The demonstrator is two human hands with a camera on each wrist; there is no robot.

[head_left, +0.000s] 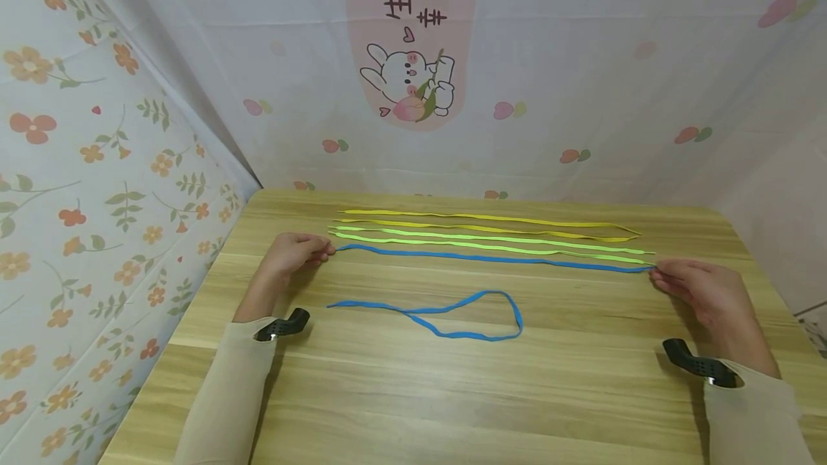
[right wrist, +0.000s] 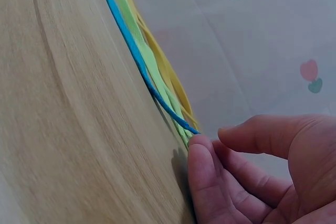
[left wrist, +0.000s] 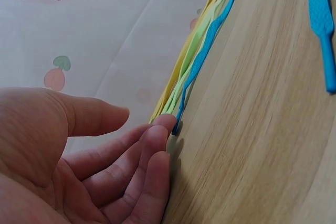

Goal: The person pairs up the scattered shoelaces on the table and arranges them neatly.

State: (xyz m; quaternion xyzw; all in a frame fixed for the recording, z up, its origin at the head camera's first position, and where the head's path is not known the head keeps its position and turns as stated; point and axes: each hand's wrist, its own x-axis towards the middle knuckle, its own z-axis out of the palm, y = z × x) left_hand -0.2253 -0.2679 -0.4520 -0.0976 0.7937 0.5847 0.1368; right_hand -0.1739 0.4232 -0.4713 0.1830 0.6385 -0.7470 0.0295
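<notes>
A blue shoelace lies stretched from side to side across the wooden table. At its left end is my left hand, thumb raised apart from the fingers; the lace's tip shows beside the fingertips. My right hand holds the other end at its fingertips, where the lace rises slightly over the green strands; the exact contact is partly hidden. Just behind the blue lace run two neon green strands, then two yellow strands that meet at the right. Nearer me lies another blue lace in a loop, its tail pointing left.
The wooden table reaches back to a white printed cloth with a rabbit picture. A flowered cloth hangs along the left side. Black wrist cameras sit at both sleeve cuffs.
</notes>
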